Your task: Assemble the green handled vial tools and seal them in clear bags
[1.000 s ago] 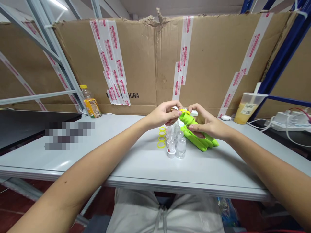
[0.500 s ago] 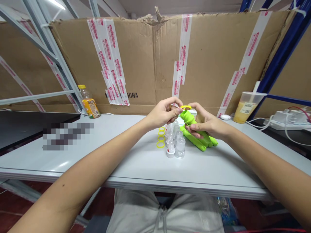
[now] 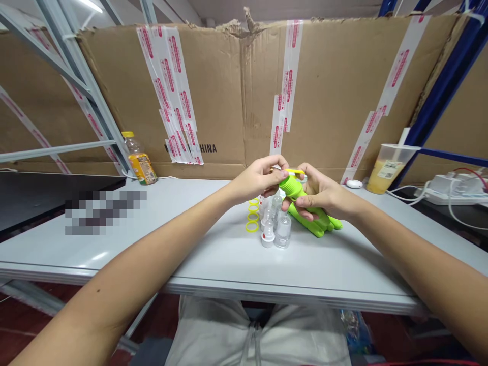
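Observation:
Pinched between the thumb and fingers of my left hand (image 3: 265, 177) is a thin yellow ring (image 3: 296, 171), seen nearly edge-on just above a threaded bright green neck. That neck belongs to a green plastic bottle-like part (image 3: 292, 187), which my right hand (image 3: 320, 189) grips around its body. My right index finger reaches near the ring's far side; whether it touches cannot be told. Under my right hand lie several more green parts (image 3: 313, 223). Below my hands stand clear plastic cups (image 3: 282, 233) and white-based clear nozzle pieces (image 3: 268, 235). More yellow rings (image 3: 252, 226) lie in a column to their left.
A cardboard wall (image 3: 221, 101) closes off the back of the grey table (image 3: 213, 259). An orange drink bottle (image 3: 142, 162) stands back left. At the back right are a plastic drink cup (image 3: 387, 170), a small white oval object (image 3: 354, 184) and a power strip (image 3: 450, 193) with cables.
The yellow ring has shifted slightly right and tilted closer to edge-on over the green neck. Both hands keep their hold, and the green part's mouth has turned a little away.

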